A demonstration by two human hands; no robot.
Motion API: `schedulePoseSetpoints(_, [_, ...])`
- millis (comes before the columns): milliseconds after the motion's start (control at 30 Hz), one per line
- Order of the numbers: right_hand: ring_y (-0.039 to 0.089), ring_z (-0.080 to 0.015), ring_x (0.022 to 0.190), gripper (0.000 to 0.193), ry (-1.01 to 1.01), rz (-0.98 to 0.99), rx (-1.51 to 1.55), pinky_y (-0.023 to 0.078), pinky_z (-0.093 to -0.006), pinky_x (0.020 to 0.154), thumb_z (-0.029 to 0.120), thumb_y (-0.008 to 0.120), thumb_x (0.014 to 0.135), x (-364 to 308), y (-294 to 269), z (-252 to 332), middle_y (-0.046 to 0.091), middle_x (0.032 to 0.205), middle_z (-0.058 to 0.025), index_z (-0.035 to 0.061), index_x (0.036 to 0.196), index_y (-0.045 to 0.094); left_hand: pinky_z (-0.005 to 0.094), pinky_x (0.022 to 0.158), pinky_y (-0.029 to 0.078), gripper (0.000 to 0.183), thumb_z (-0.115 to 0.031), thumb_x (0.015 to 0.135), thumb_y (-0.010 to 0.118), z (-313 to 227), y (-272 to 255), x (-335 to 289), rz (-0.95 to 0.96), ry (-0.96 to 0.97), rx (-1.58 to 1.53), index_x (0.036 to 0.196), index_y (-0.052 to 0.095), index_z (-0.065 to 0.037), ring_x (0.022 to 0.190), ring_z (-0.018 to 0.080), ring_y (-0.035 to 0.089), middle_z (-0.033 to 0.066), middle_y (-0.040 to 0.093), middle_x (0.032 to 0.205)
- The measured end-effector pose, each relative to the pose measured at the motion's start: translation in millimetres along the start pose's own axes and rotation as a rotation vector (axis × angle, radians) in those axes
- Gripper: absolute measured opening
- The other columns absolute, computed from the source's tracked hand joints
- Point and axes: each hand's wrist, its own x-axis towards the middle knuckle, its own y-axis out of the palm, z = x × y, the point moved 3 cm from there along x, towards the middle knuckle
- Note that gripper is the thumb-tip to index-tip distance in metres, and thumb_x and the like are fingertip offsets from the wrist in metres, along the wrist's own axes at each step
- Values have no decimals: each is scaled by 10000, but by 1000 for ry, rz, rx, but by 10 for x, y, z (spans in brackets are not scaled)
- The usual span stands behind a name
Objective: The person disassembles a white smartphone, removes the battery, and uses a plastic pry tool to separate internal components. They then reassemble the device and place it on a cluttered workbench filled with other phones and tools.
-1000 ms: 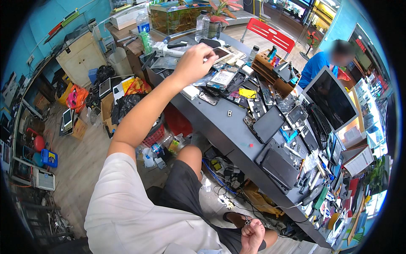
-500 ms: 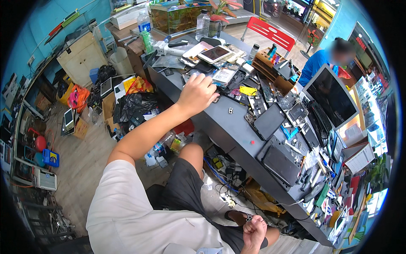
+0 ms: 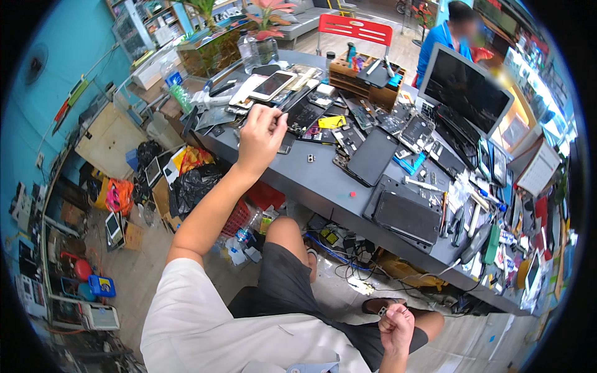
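Observation:
My left hand (image 3: 262, 138), fingers curled closed, is over the near left edge of the grey desk (image 3: 333, 194), beside a heap of phone parts. Whatever is in its fingers is hidden. Close to it lie a white tablet-like device (image 3: 273, 86), a dark phone (image 3: 286, 145) and a yellow part (image 3: 332, 122). My right hand (image 3: 398, 328) is low by my right knee, its fingers pinched on a small metal part (image 3: 383, 311). A similar small metal part (image 3: 311, 158) rests on the desk.
Dark panels (image 3: 407, 217), a small red cube (image 3: 352, 194) and a laptop (image 3: 466, 87) occupy the desk. A wooden organizer (image 3: 364, 84) stands at the back. Scattered tools crowd the right end. Beyond the desk is a person in blue (image 3: 435, 46). Bags (image 3: 196, 186) and cables lie below.
The view has shifted, so the desk and its contents appear farther left. My left hand remains near the parts heap, its wrist turned more upright. My right hand still pinches the small metal part.

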Motion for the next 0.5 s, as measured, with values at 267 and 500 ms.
schedulePoseSetpoints(267, [356, -61, 538, 66, 27, -42, -6, 240, -278, 512, -28, 731, 1012, -4, -33, -22, 521, 709, 33, 1, 955, 712, 278, 726, 666, 98, -15, 1133, 792, -136, 93, -176, -52, -206, -347, 1157, 738, 64, 839, 134, 802, 60, 629, 1144])
schedulePoseSetpoints(500, [357, -59, 536, 65, 20, -48, 9, 238, -274, 504, -38, 732, 1009, -11, -80, -12, 504, 700, 41, -3, 957, 714, 326, 752, 669, 156, 14, 1068, 849, -258, 33, -145, -139, 45, -205, 1192, 755, 29, 817, 182, 787, 92, 673, 1118])
